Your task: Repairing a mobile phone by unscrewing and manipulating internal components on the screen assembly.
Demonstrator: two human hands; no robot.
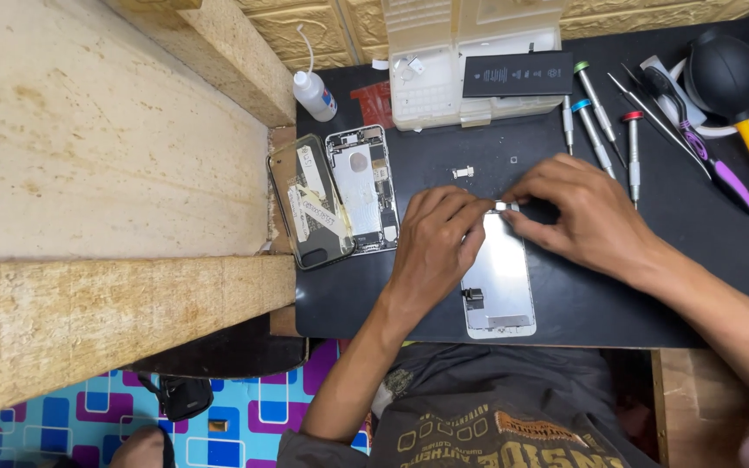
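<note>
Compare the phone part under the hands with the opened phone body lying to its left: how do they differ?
The screen panel shows a plain silvery back; the opened phone body shows small parts inside. The left hand and right hand touch the panel; the body lies untouched beside a phone case. Both rest flat on the black mat.

Phone screen panel [500, 277]: back smooth, silvery metal sheen. Work mat [444, 165]: black, matt. Screwdrivers [598, 121]: bright metal shafts, coloured caps. Phone frame [364, 186]: bare metal, dull grey. Phone case [309, 204]: clear glossy plastic. Parts box [470, 61]: translucent plastic. Bench slab [88, 139]: rough, pale, stone-like. Dust blower [726, 74]: matt black rubber.
</note>
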